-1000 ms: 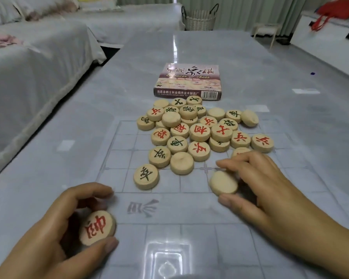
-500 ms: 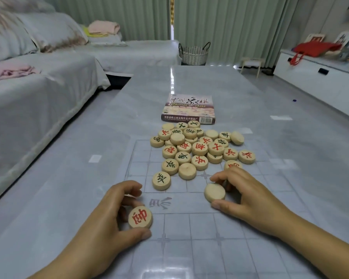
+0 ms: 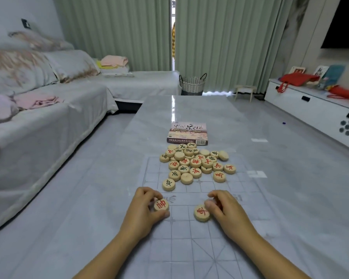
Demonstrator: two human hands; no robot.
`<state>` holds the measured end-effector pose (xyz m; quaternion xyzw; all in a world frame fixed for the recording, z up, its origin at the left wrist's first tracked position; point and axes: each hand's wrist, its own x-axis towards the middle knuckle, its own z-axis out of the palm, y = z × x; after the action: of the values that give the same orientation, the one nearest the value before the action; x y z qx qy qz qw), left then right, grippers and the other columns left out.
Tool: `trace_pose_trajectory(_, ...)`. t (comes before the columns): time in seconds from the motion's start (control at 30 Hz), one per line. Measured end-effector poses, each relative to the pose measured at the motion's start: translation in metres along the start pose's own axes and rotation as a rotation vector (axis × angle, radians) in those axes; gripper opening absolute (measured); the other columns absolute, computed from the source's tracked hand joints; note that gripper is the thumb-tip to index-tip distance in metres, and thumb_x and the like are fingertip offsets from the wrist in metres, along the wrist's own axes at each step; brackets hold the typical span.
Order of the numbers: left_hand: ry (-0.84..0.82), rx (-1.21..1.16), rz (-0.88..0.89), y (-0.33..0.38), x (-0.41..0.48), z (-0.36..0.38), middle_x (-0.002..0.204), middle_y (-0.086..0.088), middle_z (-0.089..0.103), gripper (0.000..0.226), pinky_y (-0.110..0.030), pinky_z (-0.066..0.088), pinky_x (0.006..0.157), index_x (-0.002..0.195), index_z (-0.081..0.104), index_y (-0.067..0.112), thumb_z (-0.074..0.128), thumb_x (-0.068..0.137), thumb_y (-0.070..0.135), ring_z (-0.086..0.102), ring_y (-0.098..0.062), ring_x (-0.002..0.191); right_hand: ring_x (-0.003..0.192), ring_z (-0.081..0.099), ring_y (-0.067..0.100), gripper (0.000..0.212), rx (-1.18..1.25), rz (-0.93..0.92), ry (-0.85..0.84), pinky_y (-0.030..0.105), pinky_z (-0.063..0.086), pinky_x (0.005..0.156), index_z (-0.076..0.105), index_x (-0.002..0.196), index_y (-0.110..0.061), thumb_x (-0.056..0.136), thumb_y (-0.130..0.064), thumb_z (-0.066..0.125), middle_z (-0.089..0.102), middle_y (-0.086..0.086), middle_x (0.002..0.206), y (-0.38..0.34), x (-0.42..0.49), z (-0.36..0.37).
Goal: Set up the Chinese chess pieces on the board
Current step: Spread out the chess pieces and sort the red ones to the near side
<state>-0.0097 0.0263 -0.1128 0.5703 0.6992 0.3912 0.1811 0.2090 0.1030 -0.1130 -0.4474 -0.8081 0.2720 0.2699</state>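
**Wooden chess discs held on the near side of the heap**

Wooden round pieces, marked in red or black, lie in a loose heap (image 3: 195, 162) on the far half of a pale, faintly lined board (image 3: 189, 248); some overlap and a few show blank faces. Nearer the camera than the heap and slightly to its left, the left hand (image 3: 143, 210) grips the general disc (image 3: 161, 205) between curled fingers and thumb, with its red character facing up. Whether this disc touches the board cannot be told. Nearer than the heap and slightly to its right, the right hand (image 3: 226, 212) has its fingers curled and pinches the right rim of the chariot disc (image 3: 201, 213). That disc lies flat on the board with its red character up. The two held discs are well apart from each other. A black-marked disc (image 3: 168, 184) sits just off the heap's near-left edge. The game box (image 3: 187, 132) lies just beyond the heap on the glossy grey table (image 3: 210, 109). A covered sofa (image 3: 48, 117) stands far to the heap's left. A woven basket (image 3: 192, 83) and green curtains (image 3: 117, 33) stand far behind the heap.
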Motion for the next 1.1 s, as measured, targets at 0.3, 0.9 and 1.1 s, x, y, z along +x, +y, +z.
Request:
trace_pose_trajectory(0.3,-0.028,0.143,0.096,0.0,-0.001,0.002,0.103,0.012,0.049,0.044,-0.02,0.036,0.088,0.119,0.057,0.026,0.069,0.077,0.032,0.041,-0.009,0.103,0.101,0.047,0.006,0.025,-0.076,-0.017,-0.049,0.02,0.039,0.086,0.061,0.112,-0.026,0.093,-0.034,0.046,0.048,-0.014,0.099,-0.002,-0.006,0.001)
trace_pose_trajectory(0.9,-0.062,0.088,0.053,0.001,-0.005,-0.002,0.101,0.021,0.048,0.048,-0.011,0.038,0.081,0.114,0.053,0.031,0.075,0.071,0.038,0.044,-0.003,0.103,0.115,0.046,0.014,0.035,-0.198,-0.073,-0.029,0.029,0.04,0.094,0.051,0.127,-0.02,0.093,-0.029,0.048,0.047,-0.002,0.132,-0.021,0.048,0.006)
trace_pose_trajectory(1.1,-0.051,0.045,0.045,-0.004,-0.002,-0.002,0.099,0.026,0.051,0.037,-0.012,0.041,0.08,0.101,0.054,0.036,0.074,0.07,0.04,0.046,0.0,0.101,0.126,0.039,0.019,0.043,-0.43,-0.176,-0.122,0.033,0.039,0.096,0.047,0.134,-0.023,0.091,-0.027,0.051,0.044,-0.003,0.137,-0.031,0.084,0.018)
